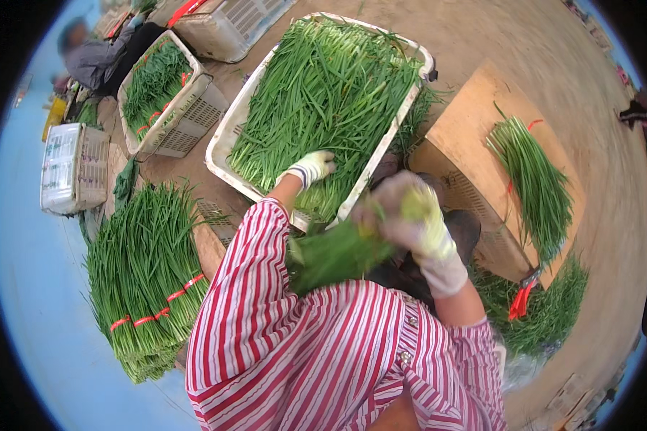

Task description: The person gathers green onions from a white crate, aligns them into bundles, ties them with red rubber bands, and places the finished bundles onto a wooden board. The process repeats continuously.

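Note:
My left hand [314, 166], in a pale knit glove, rests on the loose garlic chives [323, 102] that fill a white plastic crate [232, 126]. Its fingers are curled, and whether they hold any leaves is hidden. Motion blurs my gloved right hand [412, 213], which grips a small bunch of green leaves [339, 256] above my lap, outside the crate's near edge. To the right, one bunch of chives [534, 178] with red ties lies on a tan board [458, 121].
Red-tied chive bundles [145, 275] are stacked at left. Beyond them stand a crate of bundles [188, 116] and a white crate [75, 169]. A person [100, 62] sits at upper left. Red strips [520, 301] hang off the board, above loose greens [550, 312] on the floor.

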`<state>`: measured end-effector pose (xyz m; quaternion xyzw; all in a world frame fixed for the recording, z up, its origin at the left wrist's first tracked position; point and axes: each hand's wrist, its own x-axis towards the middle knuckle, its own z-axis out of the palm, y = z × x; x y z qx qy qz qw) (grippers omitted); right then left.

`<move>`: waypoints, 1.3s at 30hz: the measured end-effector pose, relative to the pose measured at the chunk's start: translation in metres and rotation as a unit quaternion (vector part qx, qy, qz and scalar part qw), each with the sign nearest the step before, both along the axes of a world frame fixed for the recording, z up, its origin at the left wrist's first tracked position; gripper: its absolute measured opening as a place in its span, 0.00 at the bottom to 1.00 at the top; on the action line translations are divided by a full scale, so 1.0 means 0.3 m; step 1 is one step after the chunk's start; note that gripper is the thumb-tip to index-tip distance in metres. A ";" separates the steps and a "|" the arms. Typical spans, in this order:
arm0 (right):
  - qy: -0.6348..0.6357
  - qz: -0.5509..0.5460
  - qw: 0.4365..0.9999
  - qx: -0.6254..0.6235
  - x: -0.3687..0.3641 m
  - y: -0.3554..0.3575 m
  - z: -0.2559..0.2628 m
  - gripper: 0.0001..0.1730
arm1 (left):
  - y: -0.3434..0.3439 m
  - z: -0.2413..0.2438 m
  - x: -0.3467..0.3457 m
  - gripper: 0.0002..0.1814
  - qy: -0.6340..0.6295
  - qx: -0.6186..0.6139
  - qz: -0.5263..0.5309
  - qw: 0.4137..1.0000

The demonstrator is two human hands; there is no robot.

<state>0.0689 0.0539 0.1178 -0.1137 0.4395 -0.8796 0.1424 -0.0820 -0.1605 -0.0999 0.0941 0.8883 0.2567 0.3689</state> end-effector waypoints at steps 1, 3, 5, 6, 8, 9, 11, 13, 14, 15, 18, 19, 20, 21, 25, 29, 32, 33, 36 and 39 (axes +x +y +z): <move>-0.047 -0.095 0.974 0.202 -0.027 0.007 -0.034 0.08 | -0.003 0.024 -0.008 0.31 0.024 0.055 0.051 0.997; -0.115 -0.217 0.959 0.142 -0.065 0.026 -0.203 0.08 | 0.104 0.166 -0.032 0.34 -0.026 0.325 0.176 0.929; -0.132 -0.278 0.950 0.047 -0.065 0.056 -0.269 0.09 | 0.166 0.340 0.028 0.41 -0.212 0.551 0.160 0.791; -0.148 -0.266 0.953 -0.009 -0.056 0.061 -0.287 0.09 | 0.165 0.356 0.067 0.46 -0.290 0.596 0.090 0.743; -0.140 -0.272 0.951 -0.042 -0.037 0.097 -0.273 0.12 | 0.193 0.506 0.227 0.57 -0.346 0.532 0.051 0.771; -0.131 -0.274 0.951 -0.061 -0.027 0.112 -0.258 0.13 | 0.184 0.529 0.288 0.60 -0.358 0.506 0.039 0.783; -0.125 -0.298 0.944 -0.069 0.014 0.157 -0.216 0.15 | 0.151 0.510 0.357 0.49 -0.481 0.504 0.001 0.717; -0.137 -0.293 0.943 -0.073 0.053 0.206 -0.203 0.16 | 0.179 0.470 0.428 0.53 -0.482 0.469 -0.045 0.738; -0.134 -0.304 0.940 -0.080 0.079 0.223 -0.229 0.18 | 0.217 0.470 0.471 0.55 -0.494 0.489 -0.049 0.717; -0.155 -0.324 0.930 -0.082 0.107 0.235 -0.249 0.19 | 0.262 0.557 0.518 0.46 -0.548 0.499 0.027 0.671; -0.159 -0.303 0.934 -0.107 0.182 0.259 -0.250 0.25 | 0.299 0.630 0.566 0.36 -0.494 0.343 0.053 0.797; -0.131 -0.340 0.928 -0.075 0.203 0.295 -0.282 0.28 | 0.302 0.619 0.573 0.34 -0.484 0.333 0.050 0.808; -0.105 -0.375 0.920 -0.042 0.216 0.346 -0.336 0.31 | 0.302 0.596 0.578 0.32 -0.474 0.324 0.048 0.817; -0.078 -0.407 0.910 -0.008 0.237 0.390 -0.373 0.34 | 0.309 0.581 0.578 0.30 -0.462 0.317 0.046 0.827; 0.054 -0.413 0.634 0.652 0.381 0.480 -0.155 0.56 | 0.359 0.576 0.626 0.33 -0.335 0.388 0.052 0.857; 0.145 -0.275 0.577 0.755 0.348 0.423 -0.009 0.46 | 0.383 0.542 0.654 0.45 -0.313 0.402 0.014 0.860; 0.222 -0.204 0.597 0.744 0.309 0.416 -0.081 0.21 | 0.372 0.512 0.653 0.49 -0.205 0.291 -0.072 0.932; 0.284 -0.206 0.599 0.719 0.286 0.412 -0.103 0.11 | 0.368 0.503 0.651 0.50 -0.172 0.274 -0.095 0.942; 0.150 -0.337 0.746 0.554 0.273 0.399 -0.185 0.15 | 0.372 0.511 0.652 0.53 -0.235 0.309 -0.063 0.919; -0.129 -0.513 0.845 0.081 0.267 0.441 -0.271 0.23 | 0.376 0.536 0.660 0.54 -0.276 0.332 -0.038 0.901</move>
